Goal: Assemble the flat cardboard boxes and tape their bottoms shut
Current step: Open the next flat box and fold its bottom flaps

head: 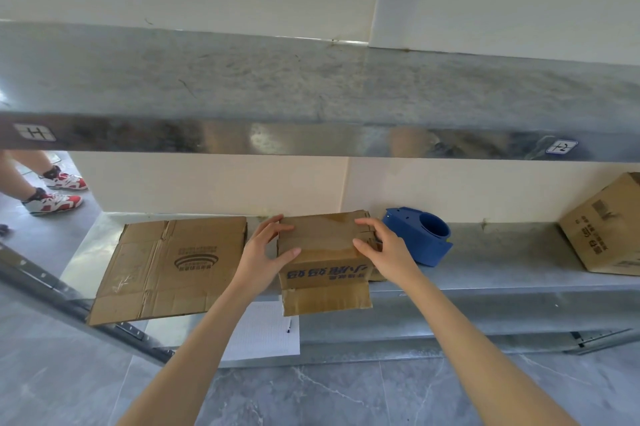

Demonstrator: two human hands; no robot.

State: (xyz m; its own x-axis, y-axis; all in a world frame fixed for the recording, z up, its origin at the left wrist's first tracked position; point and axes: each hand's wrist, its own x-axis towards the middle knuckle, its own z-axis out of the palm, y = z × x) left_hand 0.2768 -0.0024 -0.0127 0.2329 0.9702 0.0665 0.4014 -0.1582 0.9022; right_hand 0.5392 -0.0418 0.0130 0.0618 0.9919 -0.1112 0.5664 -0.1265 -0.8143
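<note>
On the lower shelf [502, 252]: both hands work at one small box [322, 254], set at the front edge.
Left hand [265, 249]: half-open span, fingers over the box's top left edge, thumb on the near top edge; it clasps that corner.
Right hand [384, 249]: same hold mirrored on the right edge, fingers bent over the top, thumb forward.
Small box: squared up, print upside down, so the bottom likely faces up; top flaps folded flat, one flap hanging below the shelf edge.
Tape: cannot tell whether any crosses the seam.
Tape dispenser [419, 238]: blue, just right of the box, no hand on it.
Flat cardboard [166, 266]: lies unfolded just to the left, not yet begun.
Far box [602, 228]: stands formed at the right end.
Progress, my reading: one done, one folded and awaiting tape, one flat left.
</note>
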